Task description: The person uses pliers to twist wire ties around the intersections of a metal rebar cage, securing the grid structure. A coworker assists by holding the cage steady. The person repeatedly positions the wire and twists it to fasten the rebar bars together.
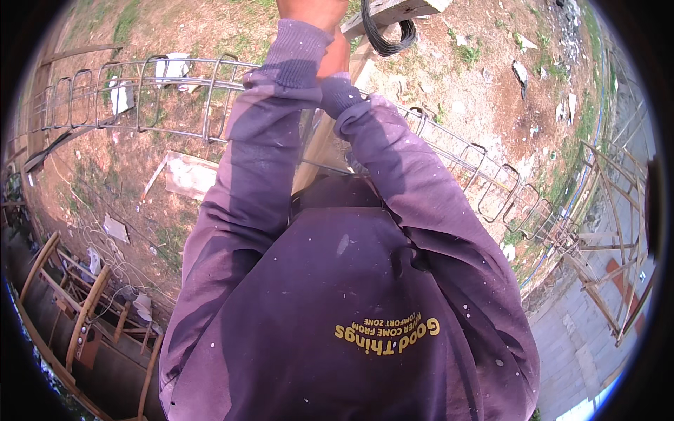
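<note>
My left hand (312, 10) reaches to the upper edge of the view, where its fingers are cut off. Just below it, partly covered by the left wrist, is my right hand (335, 57), its fingers hidden too. A coil of thin dark wire (387, 43) hangs over a wooden beam (404, 10) right of my hands. Under my forearms a long cage of steel bars (175, 78) with bent rectangular stirrups (517, 184) runs from left to right. A wooden plank (321, 144) shows between my sleeves, crossing below the cage.
Dirt ground with grass carries scattered scraps and a pale flat board (189, 174) at the left. Wooden framing (88, 316) stands at the lower left. More timber poles (609, 238) lean at the right beside grey paving (572, 351).
</note>
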The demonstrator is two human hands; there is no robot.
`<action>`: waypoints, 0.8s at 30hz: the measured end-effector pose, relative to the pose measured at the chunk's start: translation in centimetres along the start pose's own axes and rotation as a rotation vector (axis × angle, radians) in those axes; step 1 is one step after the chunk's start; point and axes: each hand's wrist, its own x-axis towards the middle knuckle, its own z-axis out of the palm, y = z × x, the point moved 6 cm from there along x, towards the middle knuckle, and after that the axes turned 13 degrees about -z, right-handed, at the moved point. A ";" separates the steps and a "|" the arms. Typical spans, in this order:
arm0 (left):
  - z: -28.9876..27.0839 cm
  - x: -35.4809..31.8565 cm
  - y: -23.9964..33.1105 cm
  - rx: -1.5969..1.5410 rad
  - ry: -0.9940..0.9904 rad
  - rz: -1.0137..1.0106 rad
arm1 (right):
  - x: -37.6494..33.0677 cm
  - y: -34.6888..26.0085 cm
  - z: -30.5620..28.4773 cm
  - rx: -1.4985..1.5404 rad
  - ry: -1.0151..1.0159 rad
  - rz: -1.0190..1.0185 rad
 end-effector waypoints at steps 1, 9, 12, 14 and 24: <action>-0.6 0.5 -0.6 -0.029 -0.184 -0.104 | 0.0 -0.3 -0.6 -0.018 -0.106 0.026; -0.9 0.2 0.4 -0.121 -0.012 -0.128 | 2.1 -0.5 0.2 -0.076 -0.192 0.084; 0.7 -2.7 0.4 -0.272 0.114 -0.117 | -0.5 -0.8 -0.2 0.047 0.133 0.067; 0.5 -2.6 0.5 -0.128 -0.099 -0.199 | -1.3 -1.6 -1.1 -0.004 0.004 0.005; -0.5 -1.2 -1.3 -0.055 -0.051 0.000 | 0.2 -1.6 -0.3 -0.107 0.012 0.080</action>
